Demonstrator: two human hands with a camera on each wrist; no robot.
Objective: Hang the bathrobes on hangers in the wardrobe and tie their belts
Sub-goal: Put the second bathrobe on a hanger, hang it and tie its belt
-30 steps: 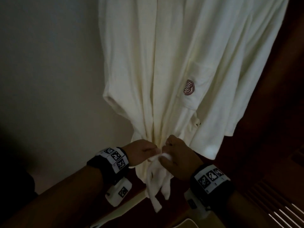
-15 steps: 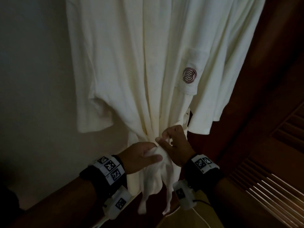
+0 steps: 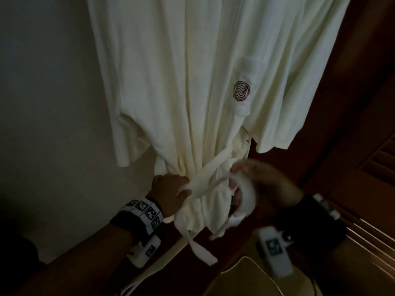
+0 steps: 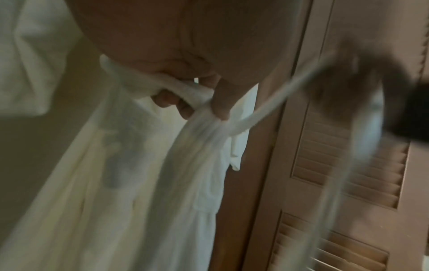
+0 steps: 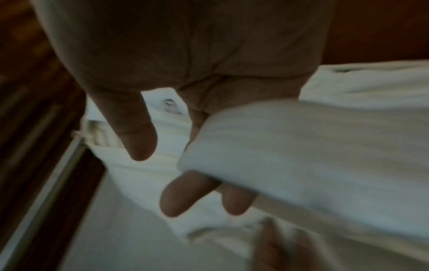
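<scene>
A white bathrobe (image 3: 192, 82) with a dark red emblem (image 3: 241, 90) on its pocket hangs in front of me; the hanger is out of frame. Its belt (image 3: 209, 167) crosses the gathered waist. My left hand (image 3: 171, 189) grips the belt and bunched cloth at the waist, thumb pressed on the belt (image 4: 255, 117) where it crosses. My right hand (image 3: 256, 180), blurred, is off to the right. The belt (image 5: 301, 146) lies wrapped over its nearly straight fingers (image 5: 171, 198), with the thumb apart. A loose belt end (image 3: 203, 253) dangles below.
A dark wooden louvred door (image 3: 374, 167) stands close on the right. On the left, a pale wall (image 3: 42, 103) is behind the robe. A yellowish padded object (image 3: 245, 278) sits low in front. The scene is dim.
My right hand has swung out to the right, drawing a length of belt away from the waist. The hands were together at the knot before. My left hand stays at the waist.
</scene>
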